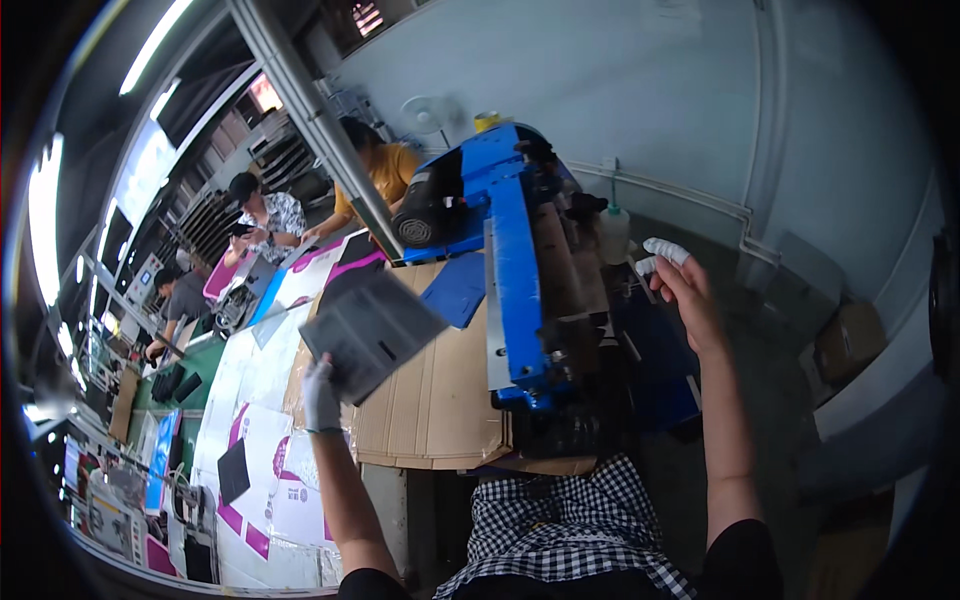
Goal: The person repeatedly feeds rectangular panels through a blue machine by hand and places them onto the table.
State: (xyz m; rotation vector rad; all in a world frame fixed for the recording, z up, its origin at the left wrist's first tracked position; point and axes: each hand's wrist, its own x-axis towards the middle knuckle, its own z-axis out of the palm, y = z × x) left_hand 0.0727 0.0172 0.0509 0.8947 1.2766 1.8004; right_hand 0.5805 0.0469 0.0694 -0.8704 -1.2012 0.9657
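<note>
My left hand, in a white glove, grips the near-left edge of a thin dark grey rectangular sheet, held tilted over the cardboard-covered table. My right hand is raised on the right of a blue machine, apart from it. White coverings wrap some of its fingertips. The fingers are loosely bent and apart, with nothing visible in them. A dark blue sheet lies on the cardboard beside the machine. Below my right hand are dark blue flat pieces, partly in shadow.
A black motor juts from the machine's left side. A whitish bottle stands behind it. To the left runs a long table with printed sheets and a small black panel. Other people sit along it, one in a yellow top.
</note>
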